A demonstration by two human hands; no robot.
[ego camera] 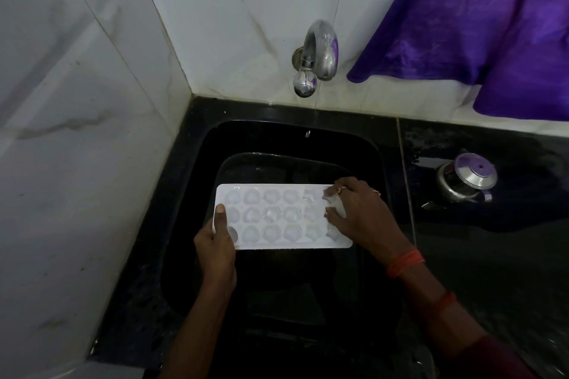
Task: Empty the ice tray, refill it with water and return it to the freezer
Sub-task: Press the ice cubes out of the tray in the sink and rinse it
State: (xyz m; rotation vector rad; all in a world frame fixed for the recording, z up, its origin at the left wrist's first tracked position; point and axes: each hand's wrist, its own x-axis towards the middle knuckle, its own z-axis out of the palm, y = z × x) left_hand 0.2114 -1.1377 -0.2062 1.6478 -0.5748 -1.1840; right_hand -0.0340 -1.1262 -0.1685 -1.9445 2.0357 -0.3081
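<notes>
A white ice tray (277, 215) with several rounded cells, ice in them, is held level over a black sink (363, 144). My left hand (217, 248) grips the tray's left end, thumb lying on top. My right hand (357, 212) rests on the tray's right end, and its fingertips pinch a piece of ice (337, 204) at the rightmost cells. A chrome tap (320, 52) juts from the tiled wall above the sink, and one drop (307, 133) hangs in the air below it.
White tiled walls stand to the left and behind. A black counter (492, 240) runs to the right, with a steel pot with a lid (466, 177) on it. A purple cloth (480, 18) hangs at the upper right.
</notes>
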